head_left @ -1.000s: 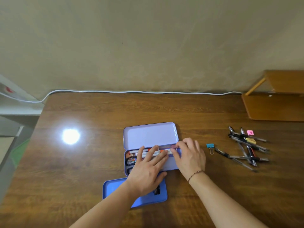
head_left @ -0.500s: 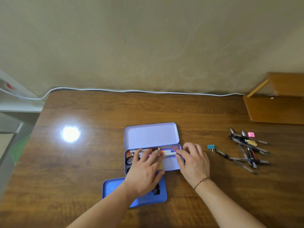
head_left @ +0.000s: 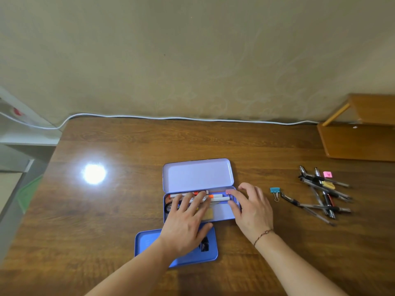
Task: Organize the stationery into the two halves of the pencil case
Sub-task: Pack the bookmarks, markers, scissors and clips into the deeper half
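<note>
A lilac tin pencil case lies open in the middle of the table, its lid half (head_left: pixel 197 175) bare and its base half (head_left: pixel 223 212) holding white markers with orange bands (head_left: pixel 213 196), a pink clip (head_left: pixel 229 191) and small items. My left hand (head_left: pixel 188 218) lies flat over the base's left part, fingers straight on the markers. My right hand (head_left: pixel 251 207) hovers at the base's right end with fingers loosely spread, fingertips by the pink clip. Loose pens (head_left: pixel 320 195) and a blue binder clip (head_left: pixel 274 191) lie to the right.
A blue tin tray (head_left: pixel 149 244) lies near the front edge, partly under my left wrist. A pink eraser (head_left: pixel 327 174) sits among the pens. A wooden shelf (head_left: pixel 361 137) stands at the far right; a white cable (head_left: pixel 192 118) runs along the wall.
My right hand has slid a little right and lifted off the markers, fingers spreading. My left hand stays pressed on the case contents.
</note>
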